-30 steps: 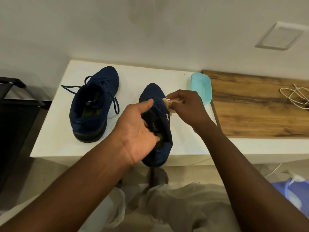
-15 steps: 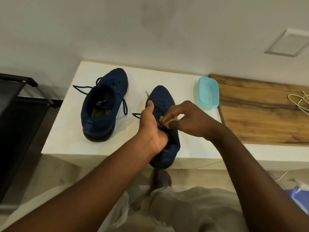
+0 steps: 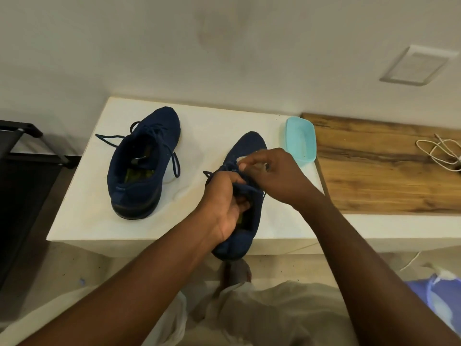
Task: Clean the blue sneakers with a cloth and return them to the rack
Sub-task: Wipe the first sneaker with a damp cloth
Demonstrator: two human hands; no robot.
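Brace sneaker (image 3: pixel 249 146) with left hand (image 3: pixel 224 206) curled around collar (image 3: pixel 255 194); wipe forward of it, cloth (image 3: pixel 241 159) pinched in right hand (image 3: pixel 277 176).

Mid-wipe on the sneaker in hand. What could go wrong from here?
1. The held sneaker overhangs the front edge of the white table at its heel; if the left hand loosens, it may drop to the floor.
2. The right hand pinches the cloth close beside the turquoise tub; a wide stroke could knock it.
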